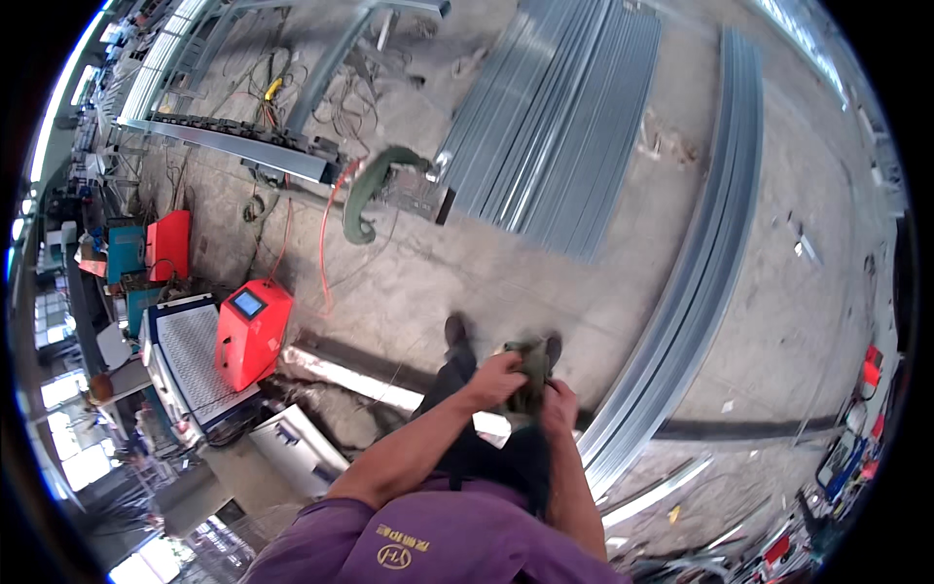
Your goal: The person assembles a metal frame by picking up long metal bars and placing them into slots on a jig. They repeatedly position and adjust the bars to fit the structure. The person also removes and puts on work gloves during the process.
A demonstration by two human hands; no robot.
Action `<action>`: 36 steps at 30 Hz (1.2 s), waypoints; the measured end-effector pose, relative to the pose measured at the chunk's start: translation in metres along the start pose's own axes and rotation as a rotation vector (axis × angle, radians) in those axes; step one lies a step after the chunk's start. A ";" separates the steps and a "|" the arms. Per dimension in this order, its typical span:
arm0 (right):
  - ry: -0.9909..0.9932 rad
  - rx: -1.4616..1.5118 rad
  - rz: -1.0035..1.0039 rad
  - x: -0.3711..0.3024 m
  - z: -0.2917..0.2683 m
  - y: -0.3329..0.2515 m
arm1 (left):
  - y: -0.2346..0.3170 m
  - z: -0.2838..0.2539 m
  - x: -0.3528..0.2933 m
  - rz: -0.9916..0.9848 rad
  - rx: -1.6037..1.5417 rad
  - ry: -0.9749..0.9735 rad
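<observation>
Concrete workshop floor (545, 282), left hand (498, 378) and right hand (558, 404) each with closed grip on green glove (531, 375)

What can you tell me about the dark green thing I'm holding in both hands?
The dark green cloth item looks like soft, crumpled fabric, possibly a work glove, though its shape is too bunched to be sure. It hangs in front of the body, above the concrete floor and the dark shoes. The left hand grips its left side, the right hand grips its lower right edge. Both hands touch it; nothing else does.
</observation>
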State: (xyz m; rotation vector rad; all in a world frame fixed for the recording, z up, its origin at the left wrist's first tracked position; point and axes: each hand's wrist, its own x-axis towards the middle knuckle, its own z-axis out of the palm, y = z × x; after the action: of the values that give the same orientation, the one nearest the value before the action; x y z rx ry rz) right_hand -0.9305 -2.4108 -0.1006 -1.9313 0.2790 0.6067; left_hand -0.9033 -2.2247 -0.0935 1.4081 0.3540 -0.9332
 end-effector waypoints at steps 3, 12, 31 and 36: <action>0.358 0.049 0.085 -0.010 -0.128 0.028 | -0.050 -0.082 -0.046 -0.094 -0.488 0.286; 1.037 -0.142 0.019 -0.100 -0.341 -0.004 | 0.046 -0.140 -0.142 0.374 0.655 0.889; -0.181 0.321 0.040 -0.053 0.049 -0.214 | 0.096 -0.071 -0.222 0.949 0.792 0.484; -0.244 0.244 -0.070 -0.052 0.058 -0.225 | 0.086 -0.077 -0.243 0.598 0.231 0.260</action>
State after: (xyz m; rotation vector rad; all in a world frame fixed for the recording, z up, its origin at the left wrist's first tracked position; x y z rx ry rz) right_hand -0.8897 -2.2667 0.0839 -1.6091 0.1231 0.7193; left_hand -0.9661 -2.0788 0.1240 1.7201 0.0029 -0.3073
